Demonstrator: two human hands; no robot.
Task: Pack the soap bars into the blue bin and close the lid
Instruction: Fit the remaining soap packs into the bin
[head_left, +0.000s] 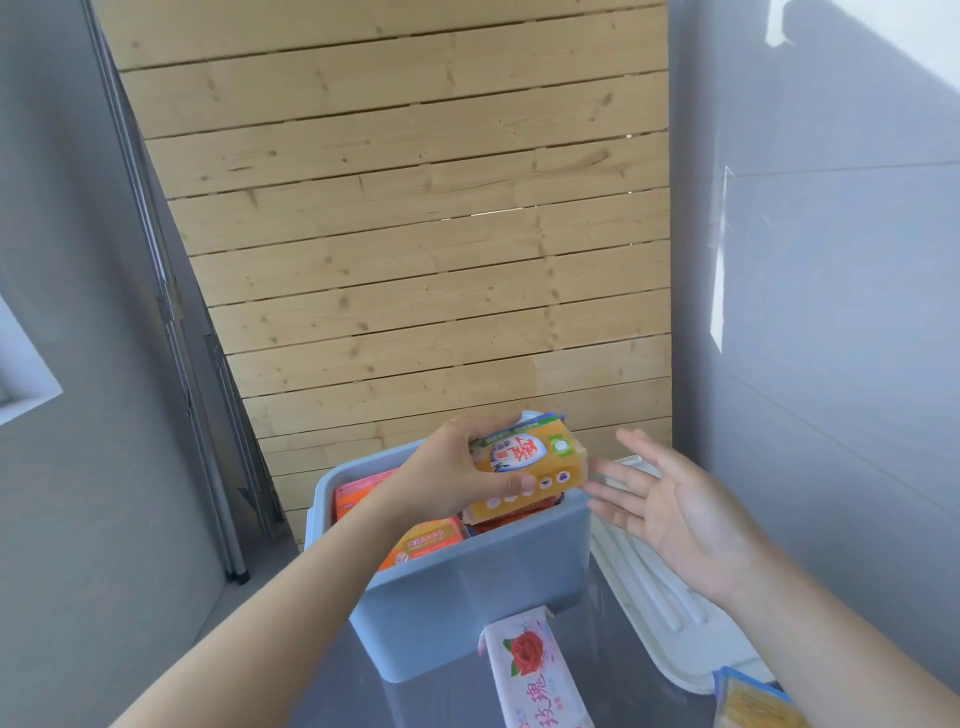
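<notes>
The left hand (457, 475) grips a yellow soap pack (535, 460) over the blue bin (467, 597) for stowing; the right hand (670, 506), fingers spread and empty, waits alongside.

The left hand (457, 470) grips a yellow soap pack (530, 462) above the blue bin (467, 587), which already holds orange packs (423, 543). The right hand (670, 501) is spread flat, palm up, just beside the pack. A white lid (670, 618) lies right of the bin. A rose-printed bar (532, 670) lies in front.
</notes>
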